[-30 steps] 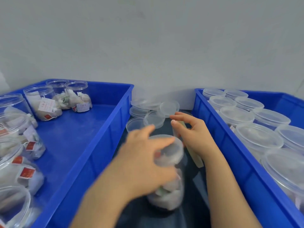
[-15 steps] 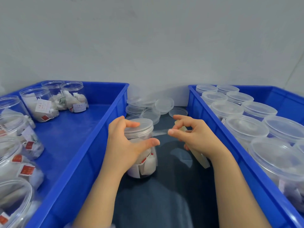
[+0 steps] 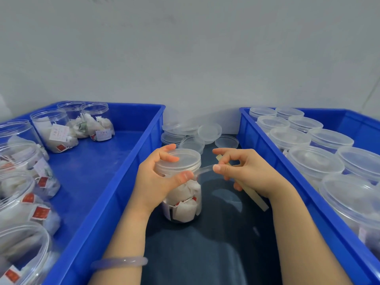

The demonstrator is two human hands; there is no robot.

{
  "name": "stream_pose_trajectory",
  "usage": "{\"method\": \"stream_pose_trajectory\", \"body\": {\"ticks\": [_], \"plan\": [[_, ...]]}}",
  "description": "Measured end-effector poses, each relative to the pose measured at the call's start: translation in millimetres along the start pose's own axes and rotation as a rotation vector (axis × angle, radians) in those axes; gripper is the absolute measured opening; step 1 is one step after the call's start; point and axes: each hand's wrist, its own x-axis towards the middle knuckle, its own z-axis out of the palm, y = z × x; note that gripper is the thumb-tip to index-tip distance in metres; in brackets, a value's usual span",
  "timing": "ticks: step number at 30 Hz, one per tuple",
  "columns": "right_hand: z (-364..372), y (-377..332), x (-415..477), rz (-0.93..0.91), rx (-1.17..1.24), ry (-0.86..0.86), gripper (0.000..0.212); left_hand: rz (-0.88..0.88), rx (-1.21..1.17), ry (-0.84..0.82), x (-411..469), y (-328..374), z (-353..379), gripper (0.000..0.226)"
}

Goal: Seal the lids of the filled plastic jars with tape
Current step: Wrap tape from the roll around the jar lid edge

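Hands (image 3: 153,183) (image 3: 249,171) with tape (image 3: 204,170) at clear jar (image 3: 184,210) (sachet-filled)

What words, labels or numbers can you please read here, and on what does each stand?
None is readable.
White tags on bags in the left crate's jars: print too blurred.
Red labels on bags there: marks too small.
Red tags inside the jar that the left hand holds: too small.

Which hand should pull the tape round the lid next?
Right. The right hand pinches the free end of the tape strip; the left hand grips the jar, thumb pinning it at the lid.
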Motion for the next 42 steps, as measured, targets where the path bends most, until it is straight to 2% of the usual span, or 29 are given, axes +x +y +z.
{"method": "stream_pose_trajectory", "body": {"ticks": [6, 10, 11, 13, 15, 17, 19, 22, 23, 25, 26, 28, 30, 32, 35, 40, 42], "plan": [[4, -6, 14, 0.037, -0.096, -0.096, 0.025, 0.031, -0.195, -0.068, 5, -9, -4, 0.045], [7, -5, 16, 0.068, -0.093, -0.144, 0.016, 0.013, -0.292, -0.184, 7, -11, -6, 0.040], [7, -5, 15, 0.060, -0.054, -0.158, 0.017, -0.011, -0.342, -0.222, 8, -11, -5, 0.045], [7, -5, 14, 0.048, 0.054, -0.195, 0.032, -0.090, -0.486, -0.307, 7, -15, -1, 0.068], [8, -7, 12, 0.054, 0.070, -0.208, 0.039, -0.142, -0.570, -0.360, 9, -18, 3, 0.083], [7, -8, 10, 0.095, 0.028, -0.193, 0.040, -0.170, -0.553, -0.372, 15, -18, 6, 0.081], [7, -7, 8, 0.128, -0.015, -0.153, 0.033, -0.187, -0.487, -0.320, 22, -15, 10, 0.070], [7, -7, 6, 0.142, -0.029, -0.082, 0.027, -0.194, -0.460, -0.268, 30, -13, 12, 0.071], [7, -7, 6, 0.145, -0.023, -0.074, 0.026, -0.183, -0.407, -0.290, 32, -12, 11, 0.072], [5, -8, 6, 0.144, -0.040, -0.066, 0.025, -0.161, -0.154, -0.354, 36, -7, 9, 0.074], [4, -8, 6, 0.133, -0.058, -0.060, 0.026, -0.167, -0.030, -0.353, 38, -5, 9, 0.075], [2, -7, 8, 0.113, -0.076, -0.034, 0.023, -0.202, 0.070, -0.302, 41, -4, 13, 0.080], [-2, -6, 8, 0.099, -0.071, -0.033, 0.019, -0.193, 0.049, -0.256, 41, -3, 18, 0.088], [-7, -4, 4, 0.086, -0.066, -0.117, 0.036, -0.183, -0.046, -0.201, 42, -7, 19, 0.091], [-10, -6, 0, 0.099, -0.039, -0.188, 0.048, -0.207, -0.169, -0.151, 44, -12, 16, 0.070], [-4, -12, 1, 0.108, -0.127, 0.005, 0.038, -0.246, -0.296, -0.218, 43, -18, 12, 0.065], [-2, -16, 0, 0.095, -0.123, 0.047, 0.040, -0.256, -0.306, -0.240, 42, -17, 10, 0.076]]}}
